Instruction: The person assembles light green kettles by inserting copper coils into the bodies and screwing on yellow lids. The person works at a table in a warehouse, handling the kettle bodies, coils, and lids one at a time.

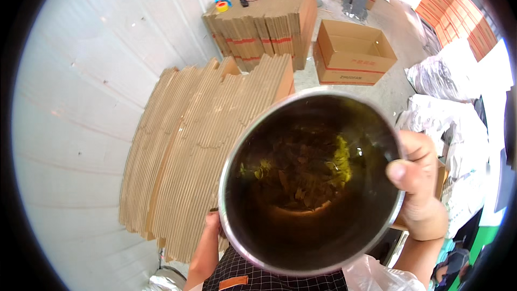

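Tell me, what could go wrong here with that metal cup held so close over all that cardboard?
1. The metal cup holds dark liquid with soaked leaves, and it hangs above the flattened cardboard stack; a tilt might spill and stain the sheets.
2. Only the right hand clearly grips it, thumb hooked over the rim; a slip could drop it. The left hand is mostly hidden under the cup, so its support is unclear.
3. The cup fills much of the view, so the floor below is hidden from this camera.

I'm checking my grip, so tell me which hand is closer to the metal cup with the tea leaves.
Right. The right hand grips the metal cup at its right rim, thumb over the edge. The left hand sits by its lower left side; contact is unclear.
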A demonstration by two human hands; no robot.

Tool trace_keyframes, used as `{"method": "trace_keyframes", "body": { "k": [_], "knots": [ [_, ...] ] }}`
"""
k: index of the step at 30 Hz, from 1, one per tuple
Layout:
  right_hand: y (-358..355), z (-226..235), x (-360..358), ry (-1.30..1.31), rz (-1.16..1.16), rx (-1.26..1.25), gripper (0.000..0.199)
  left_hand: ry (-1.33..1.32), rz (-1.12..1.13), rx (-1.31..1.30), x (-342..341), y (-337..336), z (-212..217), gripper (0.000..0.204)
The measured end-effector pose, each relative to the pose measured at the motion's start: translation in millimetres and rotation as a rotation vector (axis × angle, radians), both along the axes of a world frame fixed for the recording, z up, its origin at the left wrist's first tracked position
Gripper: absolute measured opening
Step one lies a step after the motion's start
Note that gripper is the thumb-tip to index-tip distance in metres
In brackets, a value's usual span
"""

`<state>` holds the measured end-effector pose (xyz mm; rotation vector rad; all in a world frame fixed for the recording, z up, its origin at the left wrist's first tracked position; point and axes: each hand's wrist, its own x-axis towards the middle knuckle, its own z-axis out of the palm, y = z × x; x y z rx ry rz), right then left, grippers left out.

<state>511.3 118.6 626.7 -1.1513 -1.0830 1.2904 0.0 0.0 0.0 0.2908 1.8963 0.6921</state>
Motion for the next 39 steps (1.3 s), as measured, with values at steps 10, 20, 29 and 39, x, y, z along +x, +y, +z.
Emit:
{"method": "trace_keyframes", "body": {
  "k": [10,20,29,39],
  "knots": [
    [7.6,-122.5,91.4,-0.204,-0.314,-0.034,0.035,0.111,-0.321,-0.057,160.5,228.3,99.8,0.044],
    [44.8,-173.6,188.3,-0.136,-0.842,-0.008,0.040,0.138,-0.310,-0.173,135.2,276.6,62.7,0.043],
    [90.6,-221.0,282.7,-0.173,-1.109,-0.101,0.033,0.043,-0.707,-0.183,195.5,341.9,106.4,0.032],
    [212.4,-255.7,401.6,-0.105,-1.238,-0.015,0.021,0.458,-1.817,-0.250,303.6,704.7,111.3,0.019]
  ]
}}
